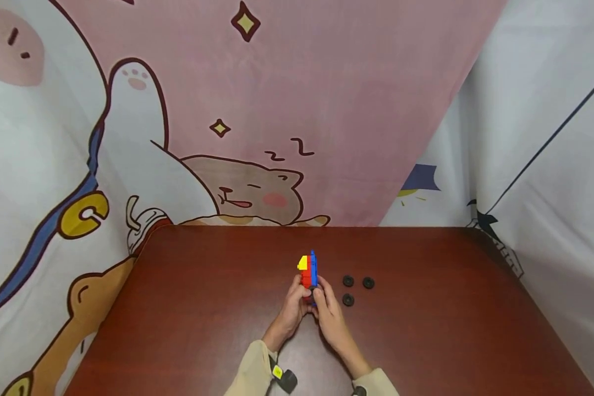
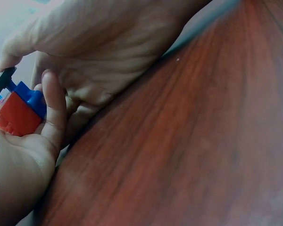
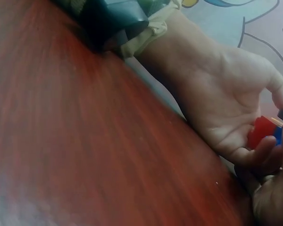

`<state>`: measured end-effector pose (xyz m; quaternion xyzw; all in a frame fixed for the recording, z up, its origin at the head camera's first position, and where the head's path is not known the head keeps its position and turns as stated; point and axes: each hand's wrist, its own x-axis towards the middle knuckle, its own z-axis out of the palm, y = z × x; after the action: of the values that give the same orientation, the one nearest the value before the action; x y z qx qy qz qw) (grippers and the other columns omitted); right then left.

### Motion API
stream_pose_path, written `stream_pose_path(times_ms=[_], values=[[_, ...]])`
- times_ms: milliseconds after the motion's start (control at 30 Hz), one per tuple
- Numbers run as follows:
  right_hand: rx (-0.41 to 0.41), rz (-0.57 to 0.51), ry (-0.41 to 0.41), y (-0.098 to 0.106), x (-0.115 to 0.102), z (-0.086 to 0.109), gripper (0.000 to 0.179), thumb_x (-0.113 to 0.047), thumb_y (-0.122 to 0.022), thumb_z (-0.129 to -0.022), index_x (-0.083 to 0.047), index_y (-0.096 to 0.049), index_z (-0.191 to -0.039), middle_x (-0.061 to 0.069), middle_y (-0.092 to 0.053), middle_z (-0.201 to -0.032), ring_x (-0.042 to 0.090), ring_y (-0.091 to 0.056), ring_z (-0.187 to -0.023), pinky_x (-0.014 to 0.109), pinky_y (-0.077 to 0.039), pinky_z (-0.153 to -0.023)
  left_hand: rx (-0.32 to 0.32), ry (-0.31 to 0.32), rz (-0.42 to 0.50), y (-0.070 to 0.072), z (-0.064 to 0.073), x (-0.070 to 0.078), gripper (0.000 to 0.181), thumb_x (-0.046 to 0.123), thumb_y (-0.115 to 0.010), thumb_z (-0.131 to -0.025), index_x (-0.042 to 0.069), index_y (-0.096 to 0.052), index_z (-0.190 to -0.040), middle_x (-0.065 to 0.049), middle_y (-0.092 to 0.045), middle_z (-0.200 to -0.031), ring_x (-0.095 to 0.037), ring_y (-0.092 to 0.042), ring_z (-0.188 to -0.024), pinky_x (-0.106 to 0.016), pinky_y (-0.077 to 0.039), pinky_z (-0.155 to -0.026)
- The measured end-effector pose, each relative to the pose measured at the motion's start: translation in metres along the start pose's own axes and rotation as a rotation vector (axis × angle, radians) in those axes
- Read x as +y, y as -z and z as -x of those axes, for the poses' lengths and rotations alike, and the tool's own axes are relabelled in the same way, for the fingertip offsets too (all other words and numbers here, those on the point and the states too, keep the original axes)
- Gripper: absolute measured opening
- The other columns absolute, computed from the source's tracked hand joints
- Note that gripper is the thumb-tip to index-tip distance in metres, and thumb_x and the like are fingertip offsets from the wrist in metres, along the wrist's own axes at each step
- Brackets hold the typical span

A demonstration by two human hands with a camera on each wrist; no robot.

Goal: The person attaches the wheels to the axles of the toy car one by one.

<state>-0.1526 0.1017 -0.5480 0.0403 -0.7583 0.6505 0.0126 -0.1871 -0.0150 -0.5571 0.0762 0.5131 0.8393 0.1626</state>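
Observation:
Both hands meet over the middle of the table around a small toy car built of red, blue and yellow bricks. My left hand grips its red body from the left side, as the right wrist view also shows. From the right, my right hand pinches a black toy wheel with the thumb on top of it. In the left wrist view that wheel sits at the end of a blue axle stub on the blue base piece. Fingers hide much of the car's near end.
Just right of the hands, three loose black wheels lie on the brown wooden table. A cloth printed with cartoon animals hangs behind the table's far edge. White cloth hangs at the right.

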Motion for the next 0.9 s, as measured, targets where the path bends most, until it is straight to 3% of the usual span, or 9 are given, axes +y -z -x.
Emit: stream_pose_path(times_ms=[100, 267, 400, 500, 600, 800, 900], values=[[-0.010, -0.007, 0.004, 0.000, -0.017, 0.004, 0.047, -0.017, -0.038, -0.109, 0.001, -0.031, -0.151, 0.020, -0.054, -0.122, 0.018, -0.051, -0.079, 0.020, -0.042, -0.066, 0.004, -0.013, -0.022, 0.001, -0.002, 0.000, 0.033, 0.008, -0.038, -0.084, 0.001, -0.033, -0.116, 0.005, -0.057, -0.088, -0.005, -0.056, -0.066, -0.023, -0.049, -0.051], [0.011, -0.012, 0.037, -0.002, -0.024, 0.006, 0.048, -0.015, -0.036, -0.109, 0.005, -0.027, -0.152, 0.024, -0.046, -0.144, 0.021, -0.053, -0.097, 0.021, -0.045, -0.077, 0.001, -0.014, -0.077, 0.000, -0.004, 0.001, 0.041, 0.006, -0.039, -0.085, -0.003, -0.032, -0.124, 0.004, -0.056, -0.089, -0.006, -0.053, -0.062, -0.022, -0.046, -0.048], [-0.005, 0.010, 0.043, -0.001, -0.027, 0.006, 0.047, -0.014, -0.032, -0.109, 0.005, -0.026, -0.152, 0.026, -0.053, -0.120, 0.018, -0.054, -0.080, 0.023, -0.047, -0.069, 0.000, -0.011, -0.095, 0.000, -0.006, 0.002, 0.043, 0.005, -0.039, -0.087, -0.005, -0.030, -0.128, 0.004, -0.055, -0.090, -0.007, -0.051, -0.059, -0.021, -0.044, -0.048], [-0.024, 0.023, 0.036, -0.001, -0.027, 0.005, 0.047, -0.014, -0.030, -0.110, 0.005, -0.025, -0.152, 0.021, -0.051, -0.110, 0.017, -0.051, -0.070, 0.024, -0.046, -0.063, 0.002, -0.005, -0.104, 0.000, -0.006, 0.002, 0.043, 0.004, -0.039, -0.088, -0.006, -0.030, -0.128, 0.004, -0.055, -0.088, -0.007, -0.050, -0.057, -0.021, -0.044, -0.048], [-0.017, 0.022, 0.055, -0.001, -0.023, 0.004, 0.046, -0.012, -0.031, -0.109, 0.007, -0.026, -0.151, 0.022, -0.051, -0.120, 0.018, -0.052, -0.074, 0.025, -0.046, -0.065, -0.001, 0.000, -0.098, 0.001, -0.006, 0.001, 0.041, 0.004, -0.038, -0.087, -0.005, -0.030, -0.127, 0.004, -0.056, -0.088, -0.007, -0.050, -0.057, -0.021, -0.044, -0.048], [0.045, -0.035, 0.044, -0.003, 0.009, -0.003, 0.044, -0.012, -0.038, -0.108, 0.001, -0.033, -0.149, 0.021, -0.053, -0.130, 0.013, -0.052, -0.080, 0.021, -0.043, -0.062, -0.035, 0.009, -0.034, 0.001, -0.005, 0.000, 0.032, 0.007, -0.036, -0.087, 0.002, -0.033, -0.119, 0.007, -0.061, -0.087, -0.006, -0.058, -0.065, -0.025, -0.049, -0.051], [0.074, -0.060, 0.037, -0.004, 0.018, -0.004, 0.042, -0.016, -0.041, -0.108, -0.003, -0.036, -0.148, 0.019, -0.055, -0.133, 0.008, -0.053, -0.089, 0.020, -0.045, -0.064, -0.044, 0.004, -0.029, 0.002, -0.005, -0.002, 0.025, 0.013, -0.035, -0.095, 0.004, -0.034, -0.119, 0.008, -0.065, -0.088, -0.006, -0.060, -0.068, -0.026, -0.050, -0.053]])
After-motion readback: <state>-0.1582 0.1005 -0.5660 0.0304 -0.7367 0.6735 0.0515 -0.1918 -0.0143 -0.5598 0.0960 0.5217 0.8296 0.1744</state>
